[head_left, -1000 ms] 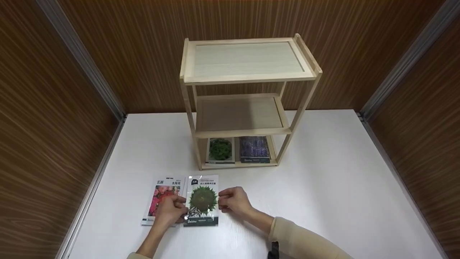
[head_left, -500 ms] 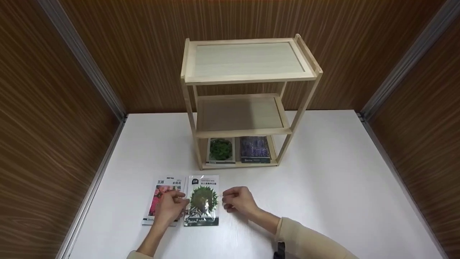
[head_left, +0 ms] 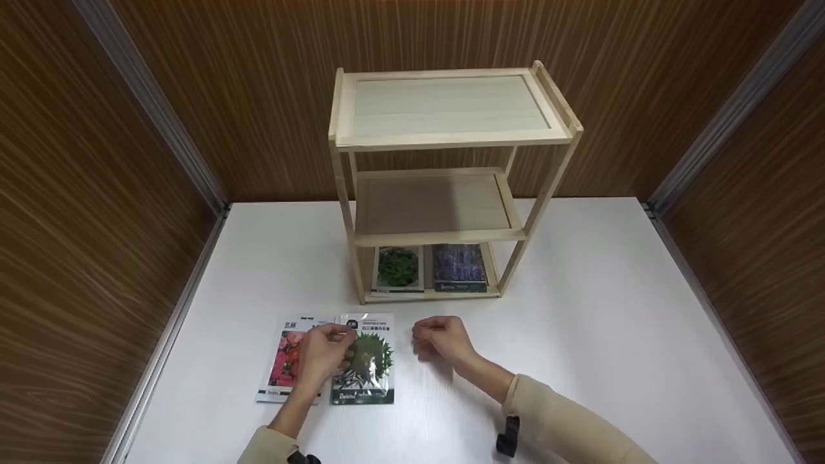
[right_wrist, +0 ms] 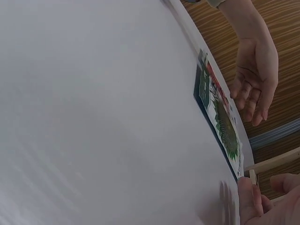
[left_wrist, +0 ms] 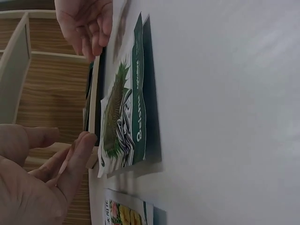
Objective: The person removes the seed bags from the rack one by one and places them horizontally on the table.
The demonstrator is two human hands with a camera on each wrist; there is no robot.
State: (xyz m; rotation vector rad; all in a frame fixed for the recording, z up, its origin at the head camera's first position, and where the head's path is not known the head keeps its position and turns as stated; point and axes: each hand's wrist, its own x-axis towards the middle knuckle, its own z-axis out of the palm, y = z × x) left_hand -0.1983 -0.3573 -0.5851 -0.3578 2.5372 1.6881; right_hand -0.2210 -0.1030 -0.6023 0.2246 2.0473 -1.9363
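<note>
A sunflower seed packet [head_left: 380,351] lies face up on the white table, with a packet picturing pink and red flowers [head_left: 281,370] just left of it. My left hand [head_left: 322,354] hovers over the neighbouring edges of both packets and hides part of each. In the left wrist view its loosely bent fingers [left_wrist: 77,157] hold nothing. Off the sunflower packet's right side, my right hand [head_left: 448,340] is raised above the table, fingers relaxed and bare. The right wrist view has the left hand [right_wrist: 255,75] above the packets, also without anything in it.
Behind the packets stands a three-tier wooden shelf [head_left: 440,238]. Its bottom tier bears a packet with a green leafy plant [head_left: 397,267] and one with purple flowers [head_left: 459,264]. Brown wood-grain walls [head_left: 271,96] enclose the white table [head_left: 580,309].
My right hand has moved away from the sunflower packet's edge, to the right and slightly back. The left hand has lifted off and shifted right and farther back. The packets stay put.
</note>
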